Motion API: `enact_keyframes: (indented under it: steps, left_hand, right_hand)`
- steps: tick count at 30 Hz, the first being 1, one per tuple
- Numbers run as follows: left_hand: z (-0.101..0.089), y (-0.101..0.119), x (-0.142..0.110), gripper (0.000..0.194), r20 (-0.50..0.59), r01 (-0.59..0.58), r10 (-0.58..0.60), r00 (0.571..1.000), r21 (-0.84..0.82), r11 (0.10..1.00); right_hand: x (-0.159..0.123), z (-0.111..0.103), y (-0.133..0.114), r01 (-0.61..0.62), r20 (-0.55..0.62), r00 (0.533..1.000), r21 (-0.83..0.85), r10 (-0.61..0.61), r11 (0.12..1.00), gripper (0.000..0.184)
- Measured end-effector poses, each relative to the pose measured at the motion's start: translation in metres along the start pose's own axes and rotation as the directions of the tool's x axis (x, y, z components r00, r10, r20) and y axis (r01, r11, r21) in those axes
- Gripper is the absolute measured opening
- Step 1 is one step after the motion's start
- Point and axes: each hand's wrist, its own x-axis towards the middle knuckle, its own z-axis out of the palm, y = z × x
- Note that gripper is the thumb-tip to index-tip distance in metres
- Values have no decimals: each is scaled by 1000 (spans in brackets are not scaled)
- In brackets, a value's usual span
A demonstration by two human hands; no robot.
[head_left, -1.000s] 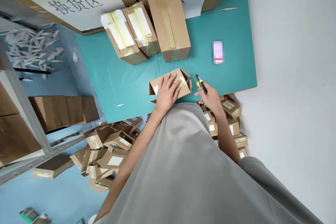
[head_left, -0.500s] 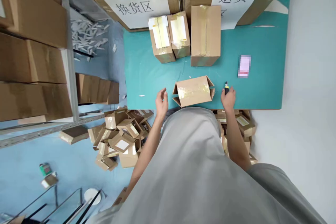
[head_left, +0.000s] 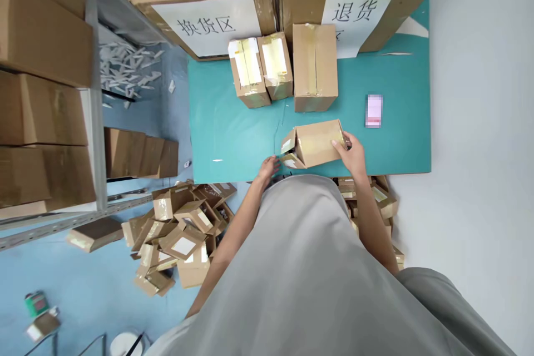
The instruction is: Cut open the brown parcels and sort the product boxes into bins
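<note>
A small cardboard box lies near the front edge of the teal table. Its left end has flaps standing apart, with white label patches on them. My right hand grips the box's right end, thumb on the top face and fingers round the end. The utility knife seen earlier does not show now. Just left of the loose flaps is my left hand, its fingers apart and nothing visible in them; whether the fingertips touch a flap I cannot tell.
Three taped cartons stand behind, before two large labelled boxes holding green-and-pink packs. A blurred pinkish item lies to the right. Discarded boxes are heaped on the floor beside a shelf of cartons.
My right hand has moved left onto the box, and the utility knife has gone from sight. The box has turned or tipped, showing its left opening. My left hand has come lower, nearer the flaps.
</note>
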Motion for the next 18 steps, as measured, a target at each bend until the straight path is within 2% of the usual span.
enact_keyframes:
  steps: [3,5,7,9,12,16,18]
  left_hand:
    - [20,17,-3,34,150,37,-21,989,-106,994]
    - [27,27,-9,35,207,28,6,978,-159,987]
    - [25,34,-16,35,187,-47,79,979,-165,985]
    - [11,40,-24,39,134,-141,163,977,-155,978]
    - [-22,47,-33,49,35,-279,285,958,-123,952]
    - [-64,56,-38,47,-110,-431,425,898,-32,902]
    - [-74,56,-38,42,-165,-451,448,879,19,892]
  right_hand:
    - [12,-20,12,-27,-2,1000,144,28,989,82]
    - [16,-28,15,-56,-1,998,197,58,979,83]
    - [18,-29,19,-90,20,996,245,88,965,83]
    - [18,-20,24,-127,58,992,298,114,946,82]
    - [17,12,34,-237,161,968,358,191,903,79]
    - [15,80,41,-460,378,870,385,318,800,62]
    - [14,109,41,-483,456,836,348,304,804,52]
